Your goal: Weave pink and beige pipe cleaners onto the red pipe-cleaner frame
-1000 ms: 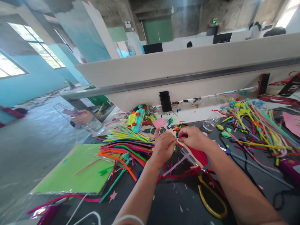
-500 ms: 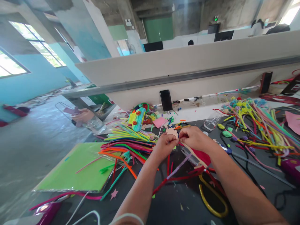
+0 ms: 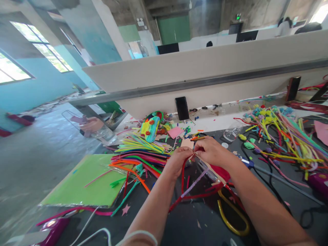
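Note:
My left hand [image 3: 180, 160] and my right hand [image 3: 208, 150] meet fingertip to fingertip over the dark table, both pinched closed. A red pipe cleaner [image 3: 182, 176] runs down from my left fingers toward the table. What my right fingertips pinch is too small and covered to make out. Just behind the hands lies a pale pink paper piece [image 3: 187, 143]. Under my right wrist is a red piece with a beige edge [image 3: 220, 172]. A lilac pipe cleaner [image 3: 194, 183] crosses more red stems below the hands. Yellow-handled scissors [image 3: 234, 218] lie by my right forearm.
Bundled pipe cleaners [image 3: 143, 155] and a green sheet pack [image 3: 84, 181] lie left. A tangled pile of pipe cleaners [image 3: 279, 133] is at right. A phone [image 3: 181, 108] leans on the white partition [image 3: 217, 68]. Purple glue guns [image 3: 52, 232] and a bottle [image 3: 96, 130] stand near the edges.
The red pipe cleaner's upper end now shows rising to my left fingers, where less of it was seen before. Both hands have shifted slightly, still pinched together.

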A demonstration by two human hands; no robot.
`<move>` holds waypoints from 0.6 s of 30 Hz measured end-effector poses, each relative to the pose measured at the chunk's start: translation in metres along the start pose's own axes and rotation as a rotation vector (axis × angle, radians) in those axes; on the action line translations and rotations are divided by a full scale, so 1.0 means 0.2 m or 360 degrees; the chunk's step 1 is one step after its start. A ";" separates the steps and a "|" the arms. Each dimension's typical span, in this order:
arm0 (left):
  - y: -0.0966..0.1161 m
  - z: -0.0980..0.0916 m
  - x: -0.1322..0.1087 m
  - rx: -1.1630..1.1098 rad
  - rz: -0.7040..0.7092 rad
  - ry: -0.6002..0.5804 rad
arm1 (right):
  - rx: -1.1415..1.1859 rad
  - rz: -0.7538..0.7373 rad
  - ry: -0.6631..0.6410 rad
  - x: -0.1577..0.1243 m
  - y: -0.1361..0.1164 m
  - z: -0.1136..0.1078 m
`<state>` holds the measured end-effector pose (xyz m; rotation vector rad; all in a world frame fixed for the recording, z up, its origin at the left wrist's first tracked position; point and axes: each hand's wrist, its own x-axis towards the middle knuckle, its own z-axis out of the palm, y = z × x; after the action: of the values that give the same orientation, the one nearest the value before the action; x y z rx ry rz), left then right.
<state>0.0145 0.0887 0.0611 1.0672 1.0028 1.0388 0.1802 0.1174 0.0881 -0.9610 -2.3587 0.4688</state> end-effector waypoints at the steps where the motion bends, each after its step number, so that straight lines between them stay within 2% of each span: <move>1: 0.00 0.00 0.00 0.0050 0.0002 0.0003 | 0.0018 0.0037 -0.0004 0.00 0.00 -0.01; 4: -0.01 0.00 0.01 0.0250 0.0061 0.0003 | 0.0048 0.0150 -0.0017 0.00 0.00 -0.02; 8: -0.04 0.01 0.03 0.0637 0.0334 0.0125 | 0.0087 0.0266 -0.0001 0.00 0.03 -0.04; 11: -0.04 0.02 0.02 0.0978 0.0676 0.0419 | 0.0161 0.0331 0.0005 0.00 0.08 -0.05; 13: -0.03 0.03 0.01 0.1215 0.0986 0.0610 | 0.0178 0.0351 0.0015 0.00 0.11 -0.05; 15: -0.03 0.03 -0.01 0.1436 0.1298 0.0582 | 0.0176 0.0361 0.0029 0.00 0.12 -0.06; 18: -0.04 0.03 -0.03 0.1671 0.1555 0.0342 | 0.0160 0.0362 0.0054 0.00 0.12 -0.06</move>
<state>0.0198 0.0811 0.0544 2.5089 1.2504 1.4250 0.1989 0.1352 0.0857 -1.1855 -2.1833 0.6472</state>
